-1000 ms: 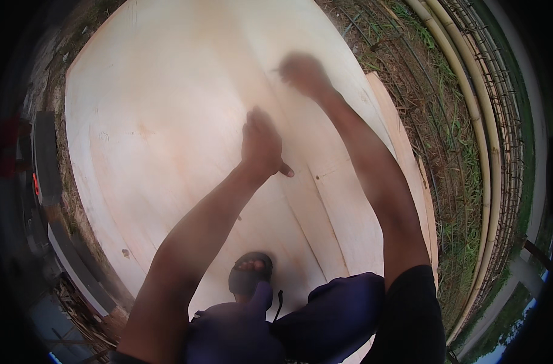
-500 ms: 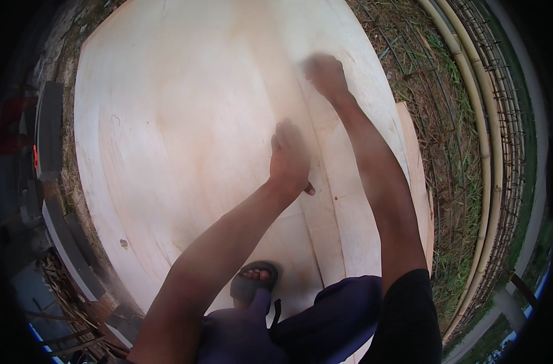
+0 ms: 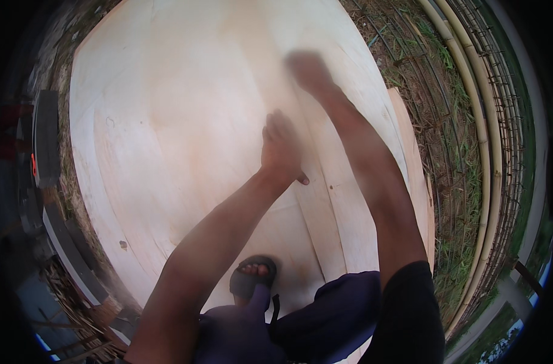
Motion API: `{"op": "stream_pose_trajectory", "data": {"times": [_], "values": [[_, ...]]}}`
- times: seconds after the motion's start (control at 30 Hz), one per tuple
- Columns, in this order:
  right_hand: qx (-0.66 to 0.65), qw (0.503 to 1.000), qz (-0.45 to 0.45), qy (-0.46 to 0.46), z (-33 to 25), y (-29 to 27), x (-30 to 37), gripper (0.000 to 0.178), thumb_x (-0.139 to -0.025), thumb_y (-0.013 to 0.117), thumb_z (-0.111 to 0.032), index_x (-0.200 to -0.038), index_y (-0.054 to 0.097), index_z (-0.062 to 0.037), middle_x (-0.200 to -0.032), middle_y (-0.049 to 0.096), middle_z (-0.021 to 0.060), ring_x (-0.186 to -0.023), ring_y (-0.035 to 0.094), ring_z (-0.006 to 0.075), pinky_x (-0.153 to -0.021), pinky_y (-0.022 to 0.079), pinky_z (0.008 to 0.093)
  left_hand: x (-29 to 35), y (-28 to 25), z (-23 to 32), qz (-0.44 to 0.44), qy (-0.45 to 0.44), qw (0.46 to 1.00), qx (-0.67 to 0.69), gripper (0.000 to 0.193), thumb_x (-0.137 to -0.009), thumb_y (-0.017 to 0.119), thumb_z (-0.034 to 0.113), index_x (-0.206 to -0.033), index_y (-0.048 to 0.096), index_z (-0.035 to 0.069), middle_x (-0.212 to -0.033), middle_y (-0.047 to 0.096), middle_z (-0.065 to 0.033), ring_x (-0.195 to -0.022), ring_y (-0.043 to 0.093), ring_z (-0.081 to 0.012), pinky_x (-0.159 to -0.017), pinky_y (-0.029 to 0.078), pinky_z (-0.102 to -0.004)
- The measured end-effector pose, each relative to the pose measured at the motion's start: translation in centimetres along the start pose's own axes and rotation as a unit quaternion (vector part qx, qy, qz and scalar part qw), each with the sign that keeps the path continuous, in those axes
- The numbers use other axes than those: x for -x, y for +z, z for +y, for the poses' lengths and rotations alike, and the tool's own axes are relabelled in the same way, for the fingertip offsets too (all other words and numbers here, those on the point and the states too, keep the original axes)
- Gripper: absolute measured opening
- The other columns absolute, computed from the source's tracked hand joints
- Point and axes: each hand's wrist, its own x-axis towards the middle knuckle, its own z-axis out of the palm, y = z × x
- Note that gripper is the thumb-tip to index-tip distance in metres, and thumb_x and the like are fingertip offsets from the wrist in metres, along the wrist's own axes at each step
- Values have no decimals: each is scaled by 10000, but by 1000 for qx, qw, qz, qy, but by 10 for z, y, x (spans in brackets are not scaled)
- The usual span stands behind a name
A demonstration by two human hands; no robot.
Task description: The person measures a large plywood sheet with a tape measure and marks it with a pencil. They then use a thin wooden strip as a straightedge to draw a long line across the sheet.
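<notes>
A large pale plywood sheet fills the middle of the view, with grain lines and a long, narrow strip of slightly different tone running along it. My left hand lies flat on the sheet beside that strip, fingers stretched forward and thumb out to the right. Farther away and to the right, my right hand is curled closed at or just over the wood. Its fingers are blurred, and anything held in them is hidden.
My sandalled foot rests on the sheet near me. To the right lie grass with thin rods, bamboo poles and a bundle of ribbed bars. Grey blocks and a pile of wood scraps are on the left.
My right hand has shifted slightly left and away from me, still curled. The view has moved a little; my left hand remains flat on the plywood.
</notes>
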Motion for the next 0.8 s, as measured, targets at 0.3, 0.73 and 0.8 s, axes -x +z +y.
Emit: {"op": "stream_pose_trajectory", "data": {"times": [0.3,0.73,0.8], "values": [[-47,997,-42,-34,-1,-31,103,183,-918,568,-122,-788,649,-20,-820,680,192,-809,685,362,-731,555,461,3,-2,6,15,8,1000,20,1544,-528,939,607,-1505,60,-204,-1592,50,-415,-1519,92,-501,-1243,209,-480],[-89,994,-65,2,-42,-82,422,86,-889,566,-77,-943,622,-42,-812,599,122,-828,633,321,-696,537,434,-3,3,10,24,24,999,-26,1528,-506,925,651,-1460,125,-234,-1554,130,-437,-1488,198,-501,-1152,392,-497],[-92,992,-84,29,-52,-91,477,141,-888,570,-81,-1016,621,-51,-841,601,115,-857,630,311,-703,539,428,-6,4,13,7,26,999,-40,1515,-522,912,664,-1457,127,-233,-1555,129,-431,-1484,205,-499,-1147,398,-502]]}}
